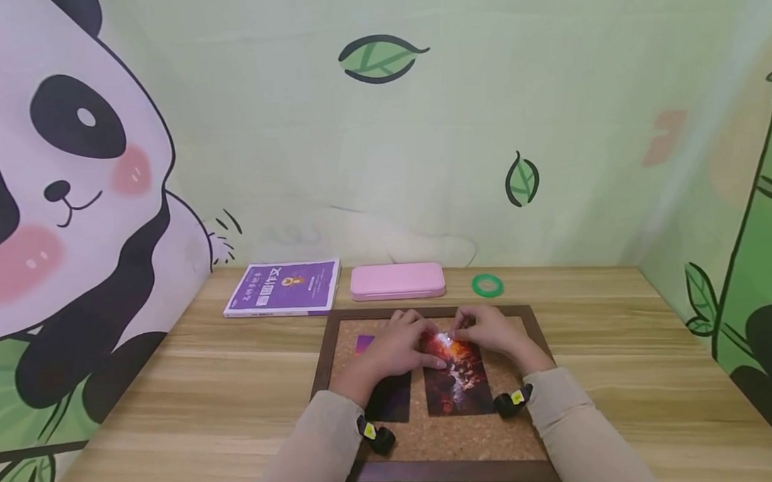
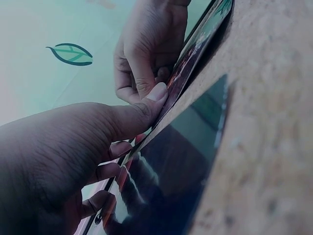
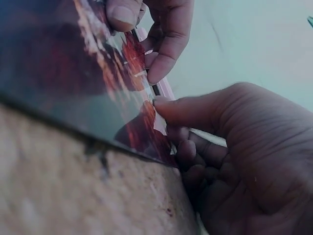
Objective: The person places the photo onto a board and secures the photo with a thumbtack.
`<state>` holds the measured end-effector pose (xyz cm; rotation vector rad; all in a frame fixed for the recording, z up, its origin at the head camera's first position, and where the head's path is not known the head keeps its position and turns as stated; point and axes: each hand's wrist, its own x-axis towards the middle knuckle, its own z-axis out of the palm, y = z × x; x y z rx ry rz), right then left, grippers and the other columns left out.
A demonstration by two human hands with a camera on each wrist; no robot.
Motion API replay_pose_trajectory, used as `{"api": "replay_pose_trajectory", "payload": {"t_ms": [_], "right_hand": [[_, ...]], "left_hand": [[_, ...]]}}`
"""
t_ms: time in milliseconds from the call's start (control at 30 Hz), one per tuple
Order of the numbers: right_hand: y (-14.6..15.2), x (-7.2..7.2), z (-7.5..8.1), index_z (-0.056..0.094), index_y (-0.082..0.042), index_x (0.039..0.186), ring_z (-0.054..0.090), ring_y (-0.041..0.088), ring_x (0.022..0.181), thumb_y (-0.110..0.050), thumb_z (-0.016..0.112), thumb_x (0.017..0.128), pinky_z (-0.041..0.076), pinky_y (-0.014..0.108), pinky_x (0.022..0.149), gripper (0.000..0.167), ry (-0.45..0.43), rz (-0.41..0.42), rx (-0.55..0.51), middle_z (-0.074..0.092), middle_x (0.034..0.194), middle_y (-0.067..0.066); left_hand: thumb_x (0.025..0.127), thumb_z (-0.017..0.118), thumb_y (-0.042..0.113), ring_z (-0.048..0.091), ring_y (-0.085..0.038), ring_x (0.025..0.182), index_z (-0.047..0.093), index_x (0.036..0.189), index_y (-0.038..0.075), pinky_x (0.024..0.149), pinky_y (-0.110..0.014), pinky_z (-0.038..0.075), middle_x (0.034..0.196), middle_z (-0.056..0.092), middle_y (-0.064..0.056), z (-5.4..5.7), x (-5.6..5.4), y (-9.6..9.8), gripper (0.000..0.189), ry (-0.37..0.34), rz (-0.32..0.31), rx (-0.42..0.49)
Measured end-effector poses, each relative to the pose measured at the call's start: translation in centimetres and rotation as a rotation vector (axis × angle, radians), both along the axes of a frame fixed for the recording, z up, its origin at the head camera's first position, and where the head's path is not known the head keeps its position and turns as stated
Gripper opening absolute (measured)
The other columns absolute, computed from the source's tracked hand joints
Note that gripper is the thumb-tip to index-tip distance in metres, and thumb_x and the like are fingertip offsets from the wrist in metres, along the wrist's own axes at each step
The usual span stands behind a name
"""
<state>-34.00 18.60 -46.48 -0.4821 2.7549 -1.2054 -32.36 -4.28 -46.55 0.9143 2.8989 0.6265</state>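
A dark photo print with a fiery orange and red scene [image 1: 460, 380] lies on a cork board [image 1: 457, 437] in a brown wooden frame. My left hand [image 1: 402, 345] reaches over a second, purple and dark print [image 1: 391, 400], its thumb pressing on the fiery print's left part and its fingers near the top edge. At that print's top, my right hand [image 1: 488, 331] pinches a small whitish piece [image 3: 160, 125] between thumb and fingers. The piece is too small to identify and partly hidden by the fingers. In the left wrist view, the fiery print's near edge lifts slightly off the cork.
Behind the board, a purple book [image 1: 292, 287], a pink case [image 1: 397, 280] and a green tape roll [image 1: 487, 286] lie along the back of the wooden table [image 1: 225, 395]. A wall covering [image 1: 421, 162] with a panda and leaves stands behind.
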Motion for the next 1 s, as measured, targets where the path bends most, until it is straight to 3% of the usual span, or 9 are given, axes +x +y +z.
{"api": "replay_pose_trajectory", "payload": {"t_ms": [267, 433, 667, 1000], "right_hand": [[0.4, -0.2, -0.1, 0.068, -0.013, 0.091, 0.058, 0.018, 0.082, -0.019, 0.074, 0.091, 0.048, 0.037, 0.074, 0.008, 0.18, -0.051, 0.002, 0.066, 0.087, 0.001], [0.4, -0.2, 0.0, 0.068, -0.012, 0.091, 0.059, 0.018, 0.081, -0.019, 0.074, 0.091, 0.049, 0.037, 0.074, 0.009, 0.171, -0.027, 0.012, 0.066, 0.086, 0.001], [0.4, -0.1, 0.1, 0.067, -0.012, 0.091, 0.059, 0.019, 0.08, -0.018, 0.073, 0.091, 0.049, 0.039, 0.074, 0.009, 0.198, -0.08, 0.048, 0.065, 0.086, 0.002], [0.5, 0.2, 0.6, 0.067, -0.013, 0.095, 0.059, 0.018, 0.08, -0.02, 0.07, 0.094, 0.049, 0.037, 0.073, 0.008, 0.195, -0.048, 0.066, 0.065, 0.087, 0.001]], "left_hand": [[0.081, 0.074, 0.062, 0.043, -0.02, 0.12, 0.065, 0.128, 0.022, 0.103, -0.046, 0.036, 0.124, 0.054, 0.003, 0.1, -0.1, 0.0, 0.063, 0.01, 0.002, -0.01], [0.081, 0.074, 0.063, 0.043, -0.02, 0.12, 0.065, 0.129, 0.022, 0.103, -0.046, 0.036, 0.124, 0.054, 0.003, 0.1, -0.2, 0.0, 0.063, 0.005, 0.0, -0.011], [0.082, 0.074, 0.061, 0.042, -0.021, 0.121, 0.065, 0.129, 0.022, 0.105, -0.047, 0.035, 0.126, 0.054, 0.002, 0.4, -0.1, 0.0, 0.062, -0.004, 0.005, -0.013], [0.086, 0.072, 0.058, 0.045, -0.024, 0.124, 0.063, 0.132, 0.019, 0.105, -0.054, 0.037, 0.131, 0.056, -0.002, 1.1, 0.3, -0.1, 0.061, 0.029, -0.007, -0.063]]}}
